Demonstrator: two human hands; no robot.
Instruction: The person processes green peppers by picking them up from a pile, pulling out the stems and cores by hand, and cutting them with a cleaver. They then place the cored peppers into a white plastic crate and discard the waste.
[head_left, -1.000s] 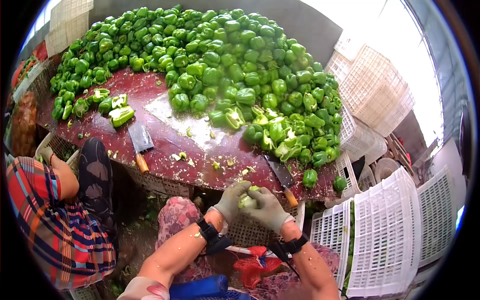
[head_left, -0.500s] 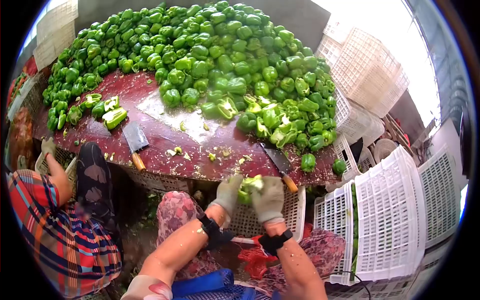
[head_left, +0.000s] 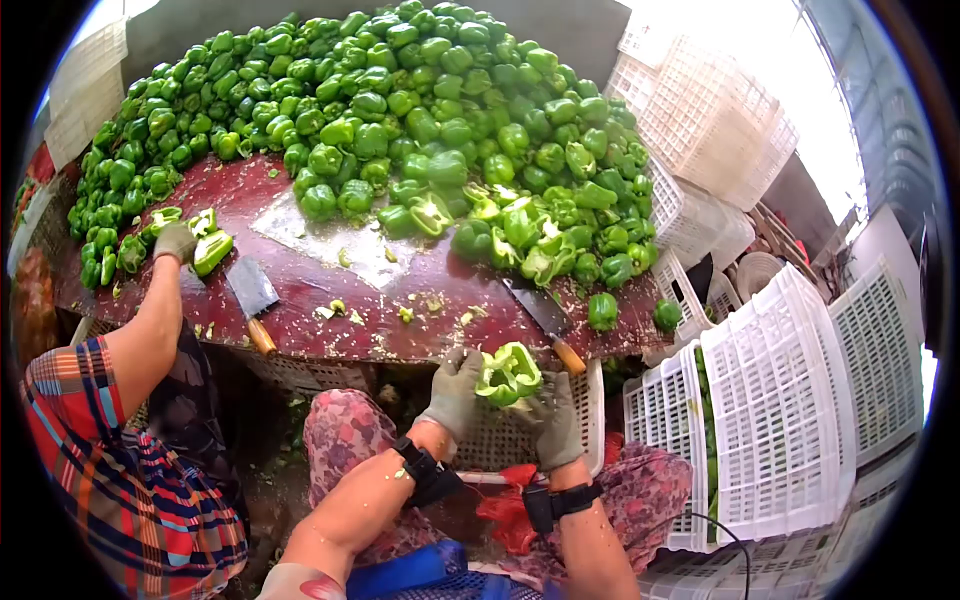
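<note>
An opened green pepper [head_left: 510, 374] is held between the gloved left hand [head_left: 455, 393] and right hand [head_left: 553, 420], both partly curled around it, above a crate [head_left: 490, 445] at the surface's [head_left: 400, 300] near edge; a knife [head_left: 541, 309] lies just beyond.

I observe a produce-processing workspace, on this evidence: a red worktop [head_left: 330, 340] littered with scraps, carrying a large pepper heap [head_left: 400, 110] across the top of the frame; two cleavers, at centre left [head_left: 250, 288] and centre right [head_left: 538, 306]; stacked plastic crates [head_left: 715, 120] at upper right; and white crates [head_left: 775, 410] at lower right.
</note>
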